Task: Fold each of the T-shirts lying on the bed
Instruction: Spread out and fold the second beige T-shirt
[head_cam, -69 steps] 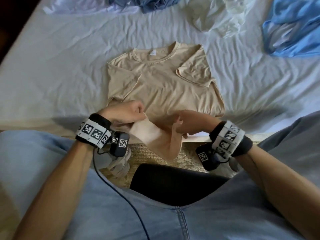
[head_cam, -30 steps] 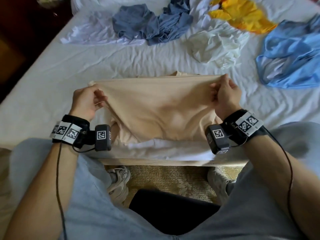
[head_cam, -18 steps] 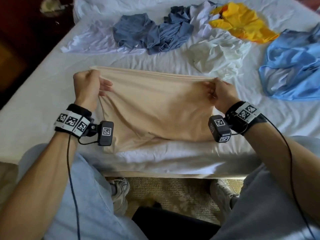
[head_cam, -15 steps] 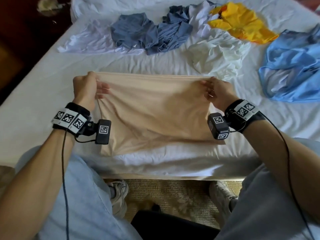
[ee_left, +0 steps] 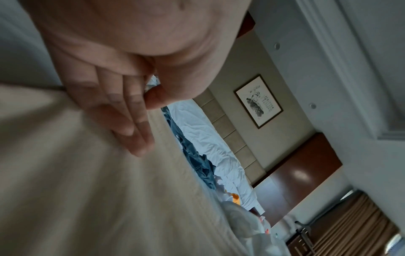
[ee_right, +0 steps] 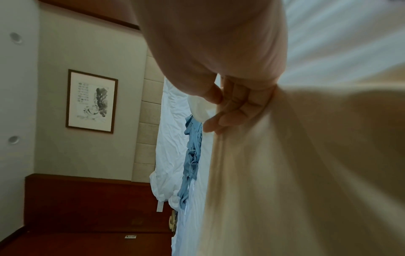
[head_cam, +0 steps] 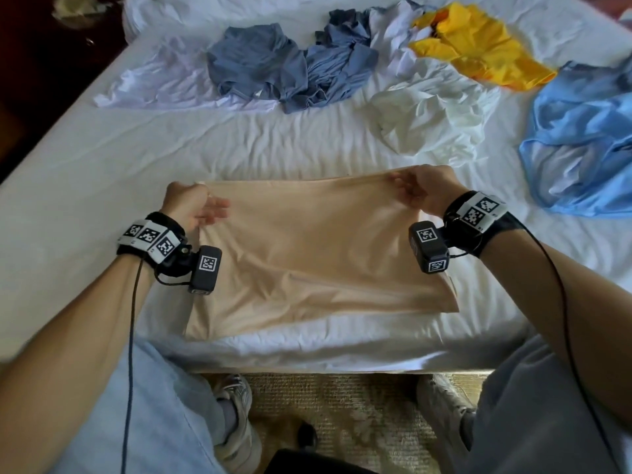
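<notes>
A beige T-shirt (head_cam: 318, 254) lies folded over on the white bed (head_cam: 85, 172), its near fold close to the bed's front edge. My left hand (head_cam: 195, 206) pinches the shirt's far left corner between thumb and fingers (ee_left: 131, 121). My right hand (head_cam: 420, 189) pinches the far right corner, with fingers (ee_right: 232, 112) curled into the beige T-shirt (ee_right: 306, 173). The far edge is stretched taut between both hands, slightly above the sheet. In the left wrist view the beige T-shirt (ee_left: 87, 190) fills the lower left.
Unfolded shirts lie across the far side of the bed: a pale lilac one (head_cam: 164, 83), grey-blue ones (head_cam: 287, 73), a white one (head_cam: 434, 118), a yellow one (head_cam: 478, 42) and a light blue one (head_cam: 581, 145). A woven rug (head_cam: 342, 415) and my shoes show below the bed edge.
Both hands lifted the shirt's hem from the bed's front edge and carried it up and away over the shirt's body. In the last half second they lowered it slightly.
</notes>
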{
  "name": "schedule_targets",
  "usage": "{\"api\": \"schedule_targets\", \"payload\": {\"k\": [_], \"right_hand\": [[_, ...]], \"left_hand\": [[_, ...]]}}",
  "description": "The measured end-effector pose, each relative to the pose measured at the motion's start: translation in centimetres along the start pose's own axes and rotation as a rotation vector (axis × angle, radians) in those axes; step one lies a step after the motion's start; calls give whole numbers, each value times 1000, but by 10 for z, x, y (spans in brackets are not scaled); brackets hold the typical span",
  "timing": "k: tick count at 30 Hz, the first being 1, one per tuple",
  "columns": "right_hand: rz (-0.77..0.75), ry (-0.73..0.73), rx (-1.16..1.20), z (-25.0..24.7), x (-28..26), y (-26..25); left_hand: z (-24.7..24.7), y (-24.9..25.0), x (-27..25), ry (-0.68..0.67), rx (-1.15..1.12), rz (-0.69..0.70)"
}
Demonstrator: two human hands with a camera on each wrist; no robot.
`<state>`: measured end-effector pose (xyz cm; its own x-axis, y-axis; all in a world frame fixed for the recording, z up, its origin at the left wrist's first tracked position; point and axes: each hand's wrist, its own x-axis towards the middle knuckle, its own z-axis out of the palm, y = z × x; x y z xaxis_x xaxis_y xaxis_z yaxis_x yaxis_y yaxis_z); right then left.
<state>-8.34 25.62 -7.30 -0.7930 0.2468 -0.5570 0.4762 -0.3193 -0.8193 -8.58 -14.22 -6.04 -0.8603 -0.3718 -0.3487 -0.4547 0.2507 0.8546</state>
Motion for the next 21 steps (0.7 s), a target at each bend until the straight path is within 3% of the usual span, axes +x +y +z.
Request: {"api": "schedule_targets", "payload": {"k": [10, 16, 21], "right_hand": [[3, 40, -17, 6, 9, 4], [-36, 88, 10, 6, 16, 3], [-37, 21, 33, 4, 21, 4]], "left_hand": [[12, -5, 26, 18, 48, 3], [17, -7, 36, 117, -55, 69], [26, -12, 34, 88, -28, 89]]}}
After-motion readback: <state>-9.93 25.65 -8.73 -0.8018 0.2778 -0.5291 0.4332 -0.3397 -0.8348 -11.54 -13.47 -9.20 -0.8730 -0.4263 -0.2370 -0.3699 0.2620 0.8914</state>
